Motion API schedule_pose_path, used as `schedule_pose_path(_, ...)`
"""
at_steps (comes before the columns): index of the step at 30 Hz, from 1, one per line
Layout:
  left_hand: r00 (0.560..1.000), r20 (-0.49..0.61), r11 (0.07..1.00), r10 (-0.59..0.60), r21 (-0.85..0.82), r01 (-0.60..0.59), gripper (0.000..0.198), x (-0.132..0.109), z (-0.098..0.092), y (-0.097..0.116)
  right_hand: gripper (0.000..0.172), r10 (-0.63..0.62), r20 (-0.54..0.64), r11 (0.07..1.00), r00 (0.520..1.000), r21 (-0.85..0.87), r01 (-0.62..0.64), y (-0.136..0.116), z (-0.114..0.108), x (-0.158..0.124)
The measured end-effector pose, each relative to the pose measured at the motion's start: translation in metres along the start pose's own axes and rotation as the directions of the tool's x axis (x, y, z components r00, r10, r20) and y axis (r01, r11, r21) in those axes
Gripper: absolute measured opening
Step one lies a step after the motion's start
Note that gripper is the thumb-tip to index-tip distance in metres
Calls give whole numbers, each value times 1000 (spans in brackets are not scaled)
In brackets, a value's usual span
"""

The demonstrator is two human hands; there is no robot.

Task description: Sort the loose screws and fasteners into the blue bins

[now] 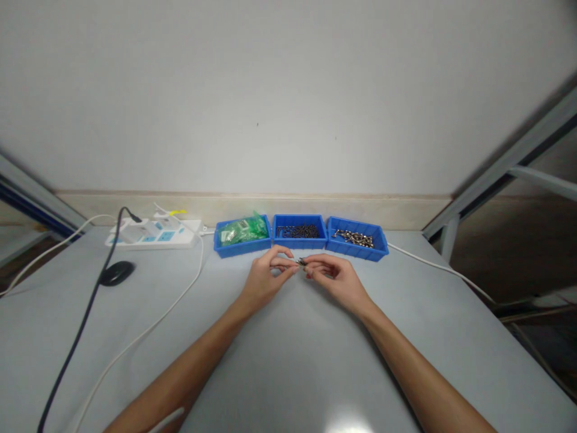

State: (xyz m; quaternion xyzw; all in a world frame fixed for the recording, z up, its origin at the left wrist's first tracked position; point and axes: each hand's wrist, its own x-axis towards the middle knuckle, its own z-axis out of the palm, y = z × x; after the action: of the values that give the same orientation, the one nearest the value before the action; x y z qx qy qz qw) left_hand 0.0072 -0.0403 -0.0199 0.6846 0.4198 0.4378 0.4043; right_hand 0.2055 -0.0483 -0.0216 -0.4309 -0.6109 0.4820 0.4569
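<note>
Both hands are meeting over the desk [288,367], just in front of three blue bins. The left hand [267,275] is pinching a small metal part [301,263] between thumb and forefinger, and the right hand [341,281] is gripping the same part from the other side, its fingers bunching close together. The part is sitting between the two sets of fingertips, too small and blurred to make out its shape. Behind the hands, the left bin [243,248] is holding a green bag [243,230], the middle bin [300,243] is holding dark screw-like pieces [306,231], and the right bin [360,251] is holding shiny metal pieces [358,239]. Farther left, a power strip [155,243] is lying near the wall [288,120], with a black oval object [117,273] resting before it and a dark cable [88,307] running toward the near edge.
</note>
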Motion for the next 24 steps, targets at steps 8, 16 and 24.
schedule_pose_path(8,998,54,997,-11,-78,15,28,-1,1,-2,31,140,55,974,989,174,-147,-4,3,0)
schedule_pose_path(16,925,246,839,290,399,-370,27,0,0,-5,26,65,-324,985,944,171,-9,-3,-9,6)
schedule_pose_path(24,844,444,569,300,627,-532,24,-1,0,-22,37,44,-631,986,774,151,67,2,-20,11)
